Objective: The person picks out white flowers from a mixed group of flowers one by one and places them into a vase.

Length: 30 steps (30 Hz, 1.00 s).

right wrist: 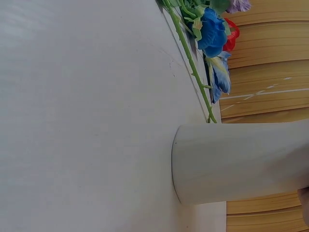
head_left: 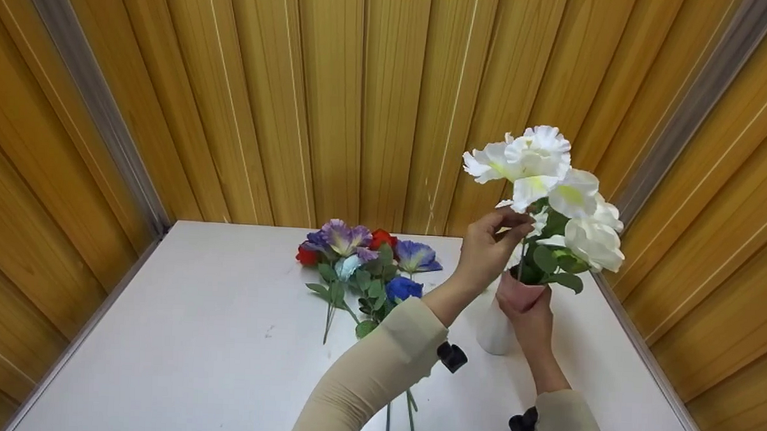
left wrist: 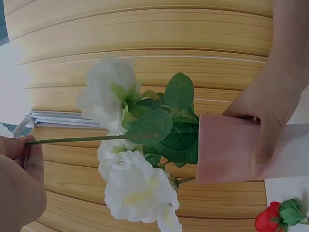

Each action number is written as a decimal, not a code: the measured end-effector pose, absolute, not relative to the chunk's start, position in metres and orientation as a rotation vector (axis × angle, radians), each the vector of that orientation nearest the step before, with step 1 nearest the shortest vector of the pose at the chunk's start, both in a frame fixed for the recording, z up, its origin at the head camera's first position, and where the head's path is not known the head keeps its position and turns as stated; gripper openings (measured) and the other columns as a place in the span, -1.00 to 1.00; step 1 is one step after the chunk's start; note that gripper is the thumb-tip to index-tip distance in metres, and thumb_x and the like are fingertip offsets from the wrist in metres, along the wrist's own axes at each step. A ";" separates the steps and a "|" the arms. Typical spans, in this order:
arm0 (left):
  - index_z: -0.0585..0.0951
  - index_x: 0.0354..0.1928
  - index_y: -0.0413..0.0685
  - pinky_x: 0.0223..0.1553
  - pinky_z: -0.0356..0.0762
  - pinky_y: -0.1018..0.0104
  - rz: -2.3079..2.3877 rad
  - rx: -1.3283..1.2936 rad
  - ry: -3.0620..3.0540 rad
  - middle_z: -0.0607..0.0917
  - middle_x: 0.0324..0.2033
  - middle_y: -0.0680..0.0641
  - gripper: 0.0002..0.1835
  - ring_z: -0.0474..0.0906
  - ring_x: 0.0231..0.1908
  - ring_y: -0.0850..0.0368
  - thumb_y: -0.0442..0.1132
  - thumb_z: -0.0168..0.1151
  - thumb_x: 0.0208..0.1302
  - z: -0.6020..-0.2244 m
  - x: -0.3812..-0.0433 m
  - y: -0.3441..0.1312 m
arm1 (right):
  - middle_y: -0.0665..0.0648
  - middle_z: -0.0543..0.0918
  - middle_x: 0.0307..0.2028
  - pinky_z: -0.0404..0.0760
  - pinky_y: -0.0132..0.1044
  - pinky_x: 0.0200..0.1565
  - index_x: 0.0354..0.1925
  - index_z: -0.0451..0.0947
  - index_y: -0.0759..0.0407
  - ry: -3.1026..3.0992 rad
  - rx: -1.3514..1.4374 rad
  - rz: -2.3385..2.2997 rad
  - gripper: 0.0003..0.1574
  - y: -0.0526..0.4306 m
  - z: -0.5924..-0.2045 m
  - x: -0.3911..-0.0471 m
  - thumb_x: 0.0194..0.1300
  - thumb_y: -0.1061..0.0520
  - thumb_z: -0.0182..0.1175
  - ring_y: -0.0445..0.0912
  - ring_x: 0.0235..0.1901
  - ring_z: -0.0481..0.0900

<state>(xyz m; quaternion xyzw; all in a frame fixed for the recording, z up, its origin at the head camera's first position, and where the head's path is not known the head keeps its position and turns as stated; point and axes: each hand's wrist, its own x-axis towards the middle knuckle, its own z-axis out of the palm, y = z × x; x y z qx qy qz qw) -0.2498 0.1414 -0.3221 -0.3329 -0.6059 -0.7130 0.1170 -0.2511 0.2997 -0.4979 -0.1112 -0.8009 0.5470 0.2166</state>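
My left hand (head_left: 486,250) pinches the thin green stem (left wrist: 72,140) of a white artificial flower (head_left: 529,160) just under its bloom. The stem runs down toward the mouth of a vase (head_left: 521,292), pink at the top and white below. My right hand (head_left: 533,323) grips the vase around its upper part from the near side. In the right wrist view the white base of the vase (right wrist: 231,162) stands upright on the table. Other white flowers (head_left: 593,239) with green leaves (left wrist: 178,92) stand in the vase, beside my left fingers.
Left of the vase, a bunch of artificial flowers lies on the white table (head_left: 194,336): a purple flower (head_left: 343,238), red roses (head_left: 382,239), a blue rose (head_left: 403,288) and a blue-violet flower (head_left: 418,257). Wood-patterned walls (head_left: 393,114) enclose the back and sides.
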 end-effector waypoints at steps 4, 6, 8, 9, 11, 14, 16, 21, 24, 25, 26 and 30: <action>0.64 -0.02 -0.46 -0.05 0.65 0.57 -2.000 -0.945 -1.743 0.77 -0.13 -0.39 -0.78 0.76 -0.05 -0.18 -0.48 0.28 0.33 -0.331 -0.252 0.154 | 0.41 0.42 0.33 0.29 -0.67 0.00 0.49 -0.04 0.33 -2.236 -0.315 1.463 0.11 0.299 -0.502 -0.251 0.24 0.08 0.40 0.12 0.24 0.42; 0.65 0.02 -0.42 -0.03 0.65 0.56 -1.944 -0.944 -1.726 0.77 -0.14 -0.37 -0.75 0.76 -0.07 -0.15 -0.49 0.28 0.33 -0.339 -0.256 0.159 | 0.43 0.46 0.29 0.32 -0.65 -0.02 0.47 0.00 0.35 -2.239 -0.327 1.442 0.09 0.299 -0.502 -0.251 0.22 0.08 0.40 0.14 0.21 0.45; 0.65 0.04 -0.40 0.00 0.64 0.56 -1.911 -0.954 -1.726 0.77 -0.12 -0.34 -0.75 0.75 -0.06 -0.14 -0.49 0.27 0.34 -0.346 -0.259 0.164 | 0.44 0.48 0.25 0.35 -0.62 -0.05 0.45 0.02 0.36 -2.243 -0.346 1.428 0.06 0.299 -0.502 -0.251 0.21 0.08 0.40 0.14 0.17 0.46; 0.65 0.04 -0.39 -0.01 0.64 0.57 -1.895 -0.956 -1.731 0.78 -0.12 -0.33 -0.75 0.76 -0.06 -0.13 -0.48 0.27 0.34 -0.350 -0.259 0.166 | 0.44 0.49 0.24 0.36 -0.60 -0.06 0.44 0.03 0.36 -2.245 -0.355 1.423 0.05 0.299 -0.503 -0.251 0.21 0.08 0.40 0.14 0.16 0.47; 0.67 0.03 -0.37 -0.02 0.64 0.58 -1.900 -0.944 -1.757 0.78 -0.13 -0.31 -0.75 0.76 -0.07 -0.12 -0.48 0.27 0.34 -0.354 -0.260 0.169 | 0.44 0.50 0.23 0.37 -0.58 -0.07 0.44 0.04 0.34 -2.244 -0.368 1.422 0.04 0.300 -0.503 -0.251 0.20 0.09 0.38 0.11 0.13 0.46; 0.68 0.01 -0.39 -0.03 0.63 0.59 -1.929 -0.917 -1.791 0.79 -0.14 -0.32 -0.76 0.77 -0.07 -0.12 -0.51 0.27 0.32 -0.360 -0.260 0.173 | 0.41 0.51 0.23 0.37 -0.59 -0.09 0.46 0.05 0.29 -2.232 -0.379 1.432 0.04 0.301 -0.503 -0.252 0.19 0.11 0.38 0.03 0.08 0.44; 0.69 -0.01 -0.41 -0.04 0.63 0.59 -1.941 -0.901 -1.816 0.79 -0.15 -0.33 -0.77 0.77 -0.08 -0.12 -0.51 0.27 0.31 -0.363 -0.261 0.175 | 0.41 0.52 0.24 0.37 -0.60 -0.10 0.46 0.06 0.27 -2.227 -0.380 1.426 0.05 0.302 -0.501 -0.252 0.18 0.12 0.39 0.00 0.06 0.44; 0.70 -0.05 -0.43 -0.07 0.63 0.60 -1.888 -0.889 -1.835 0.79 -0.20 -0.34 -0.79 0.77 -0.14 -0.11 -0.54 0.26 0.29 -0.370 -0.263 0.178 | 0.48 0.53 0.23 0.41 -0.52 -0.08 0.47 0.05 0.32 -2.245 -0.363 1.390 0.08 0.301 -0.499 -0.252 0.17 0.14 0.42 0.11 0.09 0.50; 0.70 -0.07 -0.43 -0.08 0.63 0.60 -1.875 -0.896 -1.839 0.79 -0.20 -0.34 -0.80 0.77 -0.15 -0.10 -0.55 0.24 0.28 -0.375 -0.263 0.179 | 0.48 0.48 0.29 0.40 -0.49 -0.03 0.51 -0.01 0.31 -2.253 -0.351 1.416 0.13 0.302 -0.498 -0.252 0.18 0.16 0.42 0.16 0.16 0.48; 0.70 -0.08 -0.44 -0.09 0.63 0.60 -1.876 -0.898 -1.843 0.79 -0.20 -0.34 -0.80 0.77 -0.15 -0.10 -0.55 0.24 0.28 -0.376 -0.263 0.179 | 0.48 0.47 0.30 0.40 -0.48 -0.02 0.52 -0.02 0.30 -2.256 -0.351 1.421 0.14 0.302 -0.498 -0.252 0.19 0.16 0.42 0.17 0.17 0.48; 0.70 -0.08 -0.43 -0.09 0.63 0.60 -1.863 -0.898 -1.858 0.80 -0.20 -0.33 -0.80 0.77 -0.16 -0.08 -0.55 0.24 0.28 -0.378 -0.263 0.179 | 0.47 0.46 0.31 0.40 -0.47 0.00 0.53 -0.04 0.29 -2.260 -0.352 1.425 0.15 0.302 -0.498 -0.252 0.19 0.16 0.42 0.17 0.18 0.47; 0.72 -0.14 -0.43 -0.12 0.63 0.60 -1.799 -0.887 -1.898 0.81 -0.23 -0.31 -0.82 0.77 -0.22 -0.04 -0.55 0.23 0.26 -0.384 -0.264 0.178 | 0.51 0.49 0.28 0.48 -0.25 0.06 0.52 -0.03 0.33 -2.269 -0.346 1.375 0.15 0.302 -0.499 -0.251 0.18 0.17 0.42 0.22 0.15 0.49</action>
